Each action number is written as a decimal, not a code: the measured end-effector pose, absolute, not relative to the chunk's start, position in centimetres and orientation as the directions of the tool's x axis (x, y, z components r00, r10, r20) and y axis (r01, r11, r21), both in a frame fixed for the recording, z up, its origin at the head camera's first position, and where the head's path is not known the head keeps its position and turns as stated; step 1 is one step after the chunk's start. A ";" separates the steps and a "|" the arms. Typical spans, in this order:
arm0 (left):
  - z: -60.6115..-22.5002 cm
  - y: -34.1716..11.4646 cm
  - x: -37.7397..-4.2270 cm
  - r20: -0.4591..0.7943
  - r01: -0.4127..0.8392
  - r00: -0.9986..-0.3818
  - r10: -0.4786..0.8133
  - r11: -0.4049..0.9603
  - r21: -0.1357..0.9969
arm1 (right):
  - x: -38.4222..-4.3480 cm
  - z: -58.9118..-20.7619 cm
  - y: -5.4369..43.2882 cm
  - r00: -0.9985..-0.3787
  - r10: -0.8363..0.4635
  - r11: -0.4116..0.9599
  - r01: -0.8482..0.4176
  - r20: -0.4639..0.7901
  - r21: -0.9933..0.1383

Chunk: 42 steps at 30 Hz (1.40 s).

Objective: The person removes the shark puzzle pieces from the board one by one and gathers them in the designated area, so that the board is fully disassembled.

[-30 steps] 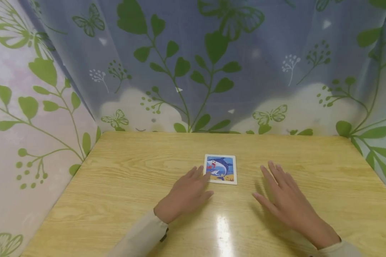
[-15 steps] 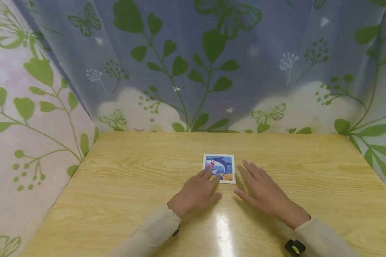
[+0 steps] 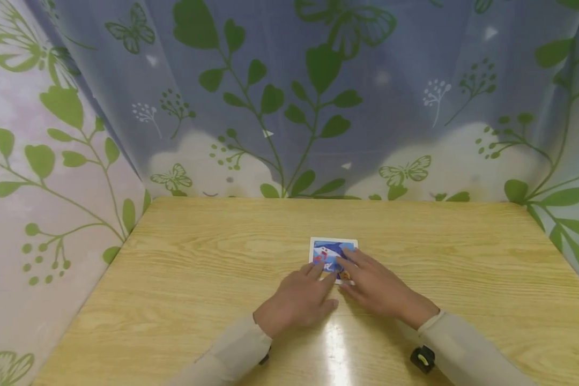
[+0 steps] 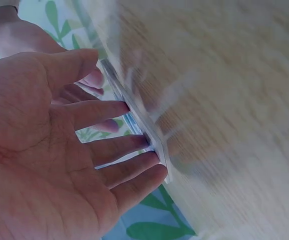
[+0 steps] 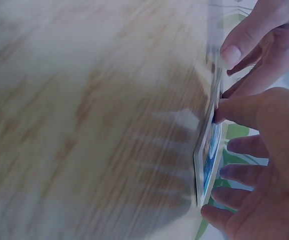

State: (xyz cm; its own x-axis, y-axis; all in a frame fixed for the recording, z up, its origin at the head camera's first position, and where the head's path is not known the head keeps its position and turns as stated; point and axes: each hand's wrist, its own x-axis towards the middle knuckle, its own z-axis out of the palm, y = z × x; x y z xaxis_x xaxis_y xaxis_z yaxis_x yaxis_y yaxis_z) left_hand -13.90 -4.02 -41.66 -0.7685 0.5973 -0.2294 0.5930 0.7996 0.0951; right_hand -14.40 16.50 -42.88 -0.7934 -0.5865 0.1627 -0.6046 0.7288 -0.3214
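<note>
A square, white-bordered picture card (image 3: 322,248) with a blue sea creature on it lies flat on the wooden table. My left hand (image 3: 296,297) comes from its lower left, fingers extended, with the fingertips resting on the card's lower part. From the right, my right hand (image 3: 381,287) reaches over the card's right side with straight fingers, its thumb at the near edge. The left wrist view shows the left fingertips along the thin card (image 4: 134,107). In the right wrist view the right thumb touches the card (image 5: 204,155). The hands hide its lower and right parts.
The light wooden table (image 3: 198,257) extends around the card on all sides. A patterned curtain (image 3: 270,107) with green leaves and butterflies hangs behind it, with similar cloth at left and right. Black straps with small devices (image 3: 422,358) sit under the sleeves.
My right hand has moved left from beside the card onto its right side. My left hand has slid a little further right over it. The card has shifted slightly toward me.
</note>
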 end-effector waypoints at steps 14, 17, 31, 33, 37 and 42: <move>-41.4 -3.9 -13.1 -0.214 0.618 -0.751 0.625 0.779 0.109 | -14.7 -43.2 16.4 -0.785 -0.614 0.725 -0.602 0.083 -0.334; -41.4 -4.0 -13.2 -0.203 0.620 -0.746 0.635 0.773 0.138 | -14.8 -43.3 16.4 -0.784 -0.615 0.721 -0.603 0.085 -0.343; -39.6 -6.1 -17.7 -0.085 0.510 -0.825 0.558 0.801 0.312 | -15.2 -43.2 15.7 -0.768 -0.636 0.702 -0.615 0.074 -0.359; -39.5 -6.2 -18.4 -0.071 0.502 -0.830 0.554 0.796 0.339 | -15.2 -43.1 15.6 -0.767 -0.640 0.706 -0.613 0.052 -0.355; -39.9 -6.5 -19.6 -0.043 0.468 -0.845 0.533 0.777 0.422 | -15.2 -42.9 15.6 -0.769 -0.639 0.712 -0.602 0.023 -0.360; -40.8 -6.5 -20.8 -0.044 0.406 -0.867 0.497 0.755 0.516 | -15.3 -43.0 15.6 -0.765 -0.644 0.706 -0.602 0.016 -0.373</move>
